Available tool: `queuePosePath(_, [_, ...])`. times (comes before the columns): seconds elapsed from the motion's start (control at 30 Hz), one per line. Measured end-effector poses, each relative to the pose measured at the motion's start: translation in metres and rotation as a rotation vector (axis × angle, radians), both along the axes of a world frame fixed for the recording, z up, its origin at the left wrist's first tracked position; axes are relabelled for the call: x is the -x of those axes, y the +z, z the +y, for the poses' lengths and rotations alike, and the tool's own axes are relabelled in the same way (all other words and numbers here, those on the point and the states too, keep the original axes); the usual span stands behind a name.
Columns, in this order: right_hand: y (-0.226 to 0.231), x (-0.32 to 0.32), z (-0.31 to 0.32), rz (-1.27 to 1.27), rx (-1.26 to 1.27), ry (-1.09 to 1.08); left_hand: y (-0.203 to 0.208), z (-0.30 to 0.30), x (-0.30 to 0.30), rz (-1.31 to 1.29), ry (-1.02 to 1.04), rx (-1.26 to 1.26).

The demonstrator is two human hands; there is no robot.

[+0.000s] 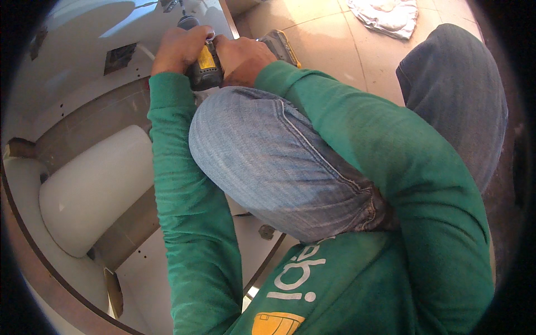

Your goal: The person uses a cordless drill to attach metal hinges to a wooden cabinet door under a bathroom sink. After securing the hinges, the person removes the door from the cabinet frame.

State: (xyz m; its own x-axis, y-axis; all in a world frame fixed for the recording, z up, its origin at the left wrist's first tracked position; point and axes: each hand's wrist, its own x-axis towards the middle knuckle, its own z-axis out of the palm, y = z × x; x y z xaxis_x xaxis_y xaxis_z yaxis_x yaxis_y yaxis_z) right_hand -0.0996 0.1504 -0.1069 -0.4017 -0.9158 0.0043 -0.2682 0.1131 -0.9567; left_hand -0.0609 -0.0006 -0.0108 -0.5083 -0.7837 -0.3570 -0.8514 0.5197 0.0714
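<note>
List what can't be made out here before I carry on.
All in the head view:
Drill: trigger and grip covered by the right hand.
Drill bit: tip too small near the upper edge to tell what it meets.
White cylinder: right end hidden behind the left sleeve.
White cloth: far side cut off by the upper edge.

It looks like a washroom — tiled floor (321, 50) and white cabinet (72, 78) (a rounded white pedestal (97, 190) inside).

A crumpled white cloth (389, 18) lies on tiled floor (330, 49).
</note>
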Motion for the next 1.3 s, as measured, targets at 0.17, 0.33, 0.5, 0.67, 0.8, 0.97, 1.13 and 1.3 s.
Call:
queuePosePath(0.17, [0.005,0.001,0.003,-0.006,0.001,0.004,-0.001,-0.007,-0.001,-0.019,-0.03,0.008])
queuePosePath(0.33, [0.011,0.007,0.005,0.007,-0.002,0.011,0.005,-0.004,0.006,-0.05,-0.106,0.069])
queuePosePath(0.5, [0.007,0.007,0.004,0.022,0.021,-0.018,0.007,0.004,0.009,0.015,0.022,0.006])
queuePosePath(0.67, [0.013,0.006,0.002,-0.038,-0.023,0.046,0.005,-0.009,-0.002,0.104,0.056,-0.088])
queuePosePath(0.8, [0.002,0.006,-0.002,-0.01,-0.006,0.037,0.009,0.01,0.003,0.093,0.108,-0.136])
queuePosePath(0.97, [-0.032,0.013,0.008,0.102,0.121,-0.018,-0.007,-0.01,-0.008,0.48,0.4,-0.462])
queuePosePath(1.13, [-0.047,0.035,0.041,0.172,-0.026,-0.009,-0.064,-0.03,-0.005,1.026,0.517,-0.34])
queuePosePath(1.3, [-0.063,0.061,0.067,0.199,-0.14,-0.007,-0.091,-0.06,0.017,1.247,0.397,-0.132])
